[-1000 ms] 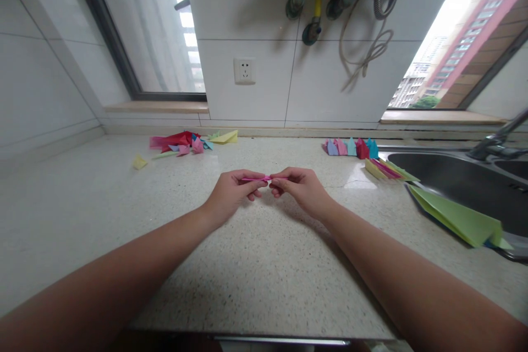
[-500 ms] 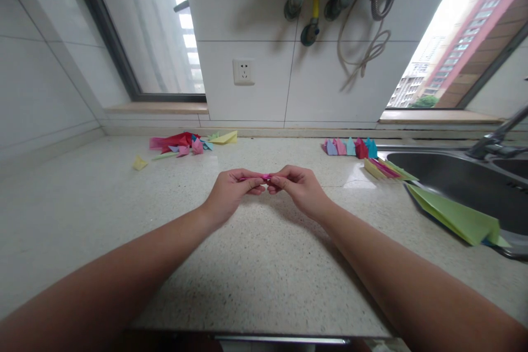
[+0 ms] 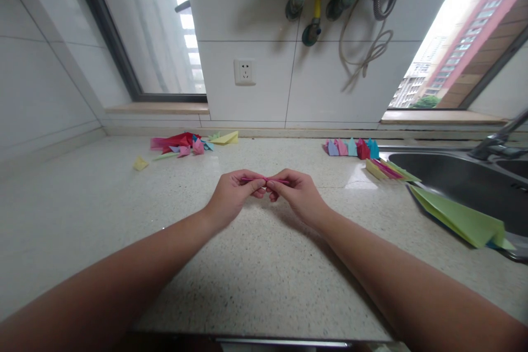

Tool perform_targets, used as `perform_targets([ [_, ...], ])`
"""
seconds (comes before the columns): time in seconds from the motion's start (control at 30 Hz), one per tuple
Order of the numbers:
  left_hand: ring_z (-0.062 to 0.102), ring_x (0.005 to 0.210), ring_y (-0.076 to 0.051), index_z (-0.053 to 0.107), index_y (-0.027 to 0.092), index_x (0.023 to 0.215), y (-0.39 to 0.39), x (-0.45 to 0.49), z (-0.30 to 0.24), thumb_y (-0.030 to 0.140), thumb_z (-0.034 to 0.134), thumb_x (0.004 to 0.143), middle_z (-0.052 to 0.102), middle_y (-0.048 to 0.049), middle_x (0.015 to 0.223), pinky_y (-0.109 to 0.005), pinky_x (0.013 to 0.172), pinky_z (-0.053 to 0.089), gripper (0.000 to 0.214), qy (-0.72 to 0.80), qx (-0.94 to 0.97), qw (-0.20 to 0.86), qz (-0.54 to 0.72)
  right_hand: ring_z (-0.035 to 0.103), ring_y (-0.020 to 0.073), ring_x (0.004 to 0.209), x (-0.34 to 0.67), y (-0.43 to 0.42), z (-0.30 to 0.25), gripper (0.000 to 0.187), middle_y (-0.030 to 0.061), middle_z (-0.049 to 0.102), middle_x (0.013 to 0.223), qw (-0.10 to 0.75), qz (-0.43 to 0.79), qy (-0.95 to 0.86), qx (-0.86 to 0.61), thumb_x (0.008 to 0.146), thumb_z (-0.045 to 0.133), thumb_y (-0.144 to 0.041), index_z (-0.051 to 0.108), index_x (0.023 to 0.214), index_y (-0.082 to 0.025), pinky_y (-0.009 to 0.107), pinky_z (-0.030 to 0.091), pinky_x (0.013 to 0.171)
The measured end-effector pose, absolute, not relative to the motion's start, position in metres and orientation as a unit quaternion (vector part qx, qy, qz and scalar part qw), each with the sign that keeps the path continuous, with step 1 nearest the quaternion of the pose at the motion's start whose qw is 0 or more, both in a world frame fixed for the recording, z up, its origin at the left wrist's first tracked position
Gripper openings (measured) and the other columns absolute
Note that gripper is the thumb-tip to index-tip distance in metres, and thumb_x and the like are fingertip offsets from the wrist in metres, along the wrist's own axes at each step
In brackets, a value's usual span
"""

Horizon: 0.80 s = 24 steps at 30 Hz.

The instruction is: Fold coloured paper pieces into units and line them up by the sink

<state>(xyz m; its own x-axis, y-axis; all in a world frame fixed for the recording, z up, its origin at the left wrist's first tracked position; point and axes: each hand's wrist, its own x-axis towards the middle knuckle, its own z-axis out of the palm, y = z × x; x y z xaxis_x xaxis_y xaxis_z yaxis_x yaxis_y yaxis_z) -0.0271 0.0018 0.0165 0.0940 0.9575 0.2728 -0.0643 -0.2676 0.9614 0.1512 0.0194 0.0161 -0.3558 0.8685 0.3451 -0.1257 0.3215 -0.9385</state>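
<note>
Both of my hands meet above the speckled countertop point(image 3: 256, 264), pinching a small folded pink paper strip point(image 3: 264, 180) between thumbs and fingers. My left hand point(image 3: 233, 195) grips its left end with the fingers curled. My right hand point(image 3: 297, 193) grips the right end in the same way. The strip lies flat and thin between the fingertips, seen nearly edge-on.
A heap of coloured paper scraps point(image 3: 181, 143) lies at the back left, with a yellow scrap point(image 3: 139, 163) apart. A row of folded paper pieces point(image 3: 350, 148) stands at the back right. Folded green paper point(image 3: 457, 220) rests on the sink rim point(image 3: 412, 190). A wall socket point(image 3: 245, 72) is behind.
My fingertips have shifted slightly along the pink strip, and more of it now shows over my right hand. The arms stay in place.
</note>
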Motion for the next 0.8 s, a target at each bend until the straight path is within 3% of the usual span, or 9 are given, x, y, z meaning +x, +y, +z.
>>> perform_targets([
  [0.47,0.072,0.078,-0.017,0.074,0.015,0.096,0.0065,-0.0274,0.0114,0.027,0.082,0.072,0.077,-0.0073,0.089,-0.032,0.078,0.058,0.028,0.360,0.542,0.531,0.542,0.064,0.0145,0.066,0.1589,0.0259,0.0145,0.024,0.0024,0.069,0.068,0.478,0.492,-0.678,-0.264,0.080,0.074,-0.040,0.066,0.076,-0.017,0.031,0.051,0.067],
  [0.8,0.069,0.068,-0.015,0.077,0.016,0.088,0.0020,-0.0311,0.0150,0.029,0.076,0.077,0.075,-0.0043,0.077,-0.030,0.070,0.057,0.017,0.397,0.603,0.437,0.537,0.065,0.0139,0.065,0.1572,0.0244,0.0161,0.026,0.0029,0.069,0.069,0.467,0.528,-0.662,-0.253,0.079,0.075,-0.040,0.064,0.077,-0.016,0.032,0.055,0.066],
])
